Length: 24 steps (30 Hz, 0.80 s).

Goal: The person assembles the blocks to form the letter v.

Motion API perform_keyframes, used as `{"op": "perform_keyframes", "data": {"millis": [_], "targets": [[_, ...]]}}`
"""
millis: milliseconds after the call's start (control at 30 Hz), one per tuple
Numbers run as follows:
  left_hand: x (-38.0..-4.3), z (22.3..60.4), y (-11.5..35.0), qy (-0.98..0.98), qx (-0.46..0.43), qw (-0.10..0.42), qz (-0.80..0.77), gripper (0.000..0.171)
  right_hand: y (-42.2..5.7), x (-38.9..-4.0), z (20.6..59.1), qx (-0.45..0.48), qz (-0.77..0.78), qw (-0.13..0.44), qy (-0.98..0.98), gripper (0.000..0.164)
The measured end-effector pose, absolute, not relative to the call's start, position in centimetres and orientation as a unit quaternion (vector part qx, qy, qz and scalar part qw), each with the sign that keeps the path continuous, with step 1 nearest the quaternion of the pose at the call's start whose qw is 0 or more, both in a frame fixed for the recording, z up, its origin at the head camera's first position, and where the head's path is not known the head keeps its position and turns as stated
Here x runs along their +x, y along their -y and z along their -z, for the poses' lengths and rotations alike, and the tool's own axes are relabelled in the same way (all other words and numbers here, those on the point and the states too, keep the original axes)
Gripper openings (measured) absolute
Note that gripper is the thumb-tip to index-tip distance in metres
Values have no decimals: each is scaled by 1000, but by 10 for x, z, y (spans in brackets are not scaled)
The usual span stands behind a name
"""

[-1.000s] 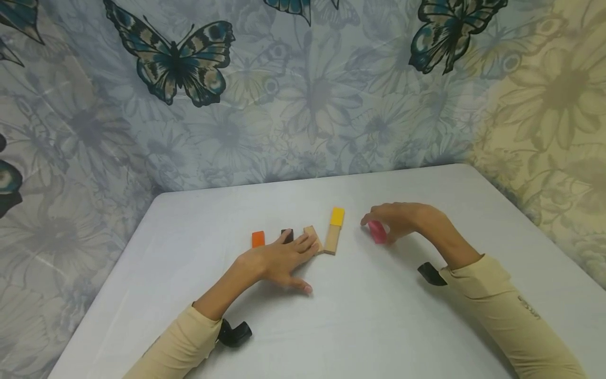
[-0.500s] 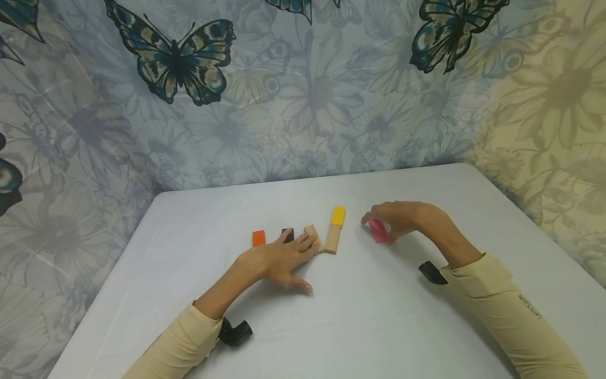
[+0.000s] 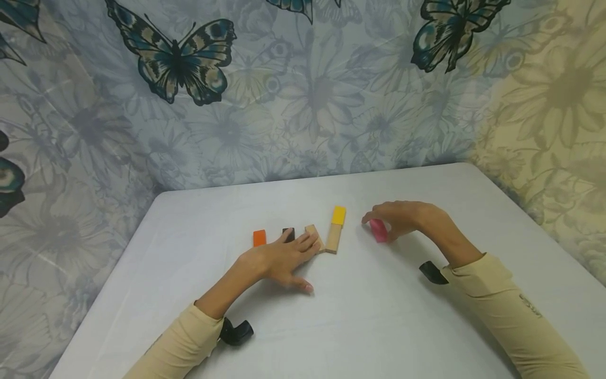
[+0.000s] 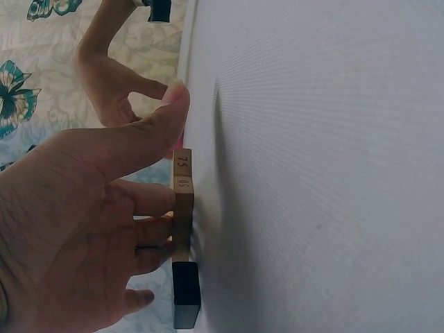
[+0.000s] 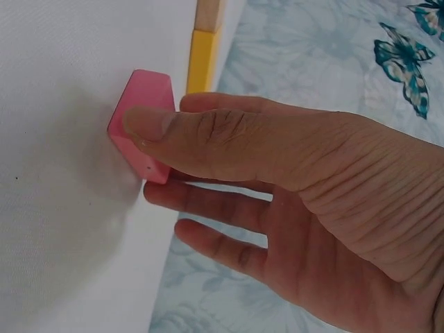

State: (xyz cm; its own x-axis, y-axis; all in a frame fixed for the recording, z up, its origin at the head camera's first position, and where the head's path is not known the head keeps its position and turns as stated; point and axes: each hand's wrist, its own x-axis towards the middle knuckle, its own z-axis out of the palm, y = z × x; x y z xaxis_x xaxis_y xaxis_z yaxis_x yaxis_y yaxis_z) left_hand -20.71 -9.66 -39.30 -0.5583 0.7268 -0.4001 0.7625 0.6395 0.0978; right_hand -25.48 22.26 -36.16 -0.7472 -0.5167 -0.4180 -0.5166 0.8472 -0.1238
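Head view: right hand [image 3: 402, 216] pinched a pink block [image 3: 378, 231], left hand [image 3: 278, 260] spread over a wooden block [image 3: 310, 228].
Pink block sat well inside the white table's [image 3: 369, 326] edges, a gap from the yellow block [image 3: 339, 215].

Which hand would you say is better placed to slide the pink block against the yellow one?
The right hand, I would judge: it pinches the pink block, just right of the yellow block, while the left hand is over by the dark block.
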Motion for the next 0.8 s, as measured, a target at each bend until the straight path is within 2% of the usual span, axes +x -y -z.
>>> {"op": "perform_keyframes", "data": {"millis": [800], "targets": [[-204, 392, 95, -883, 419, 204, 53, 104, -224, -251, 358, -280, 5, 220, -935, 64]]}}
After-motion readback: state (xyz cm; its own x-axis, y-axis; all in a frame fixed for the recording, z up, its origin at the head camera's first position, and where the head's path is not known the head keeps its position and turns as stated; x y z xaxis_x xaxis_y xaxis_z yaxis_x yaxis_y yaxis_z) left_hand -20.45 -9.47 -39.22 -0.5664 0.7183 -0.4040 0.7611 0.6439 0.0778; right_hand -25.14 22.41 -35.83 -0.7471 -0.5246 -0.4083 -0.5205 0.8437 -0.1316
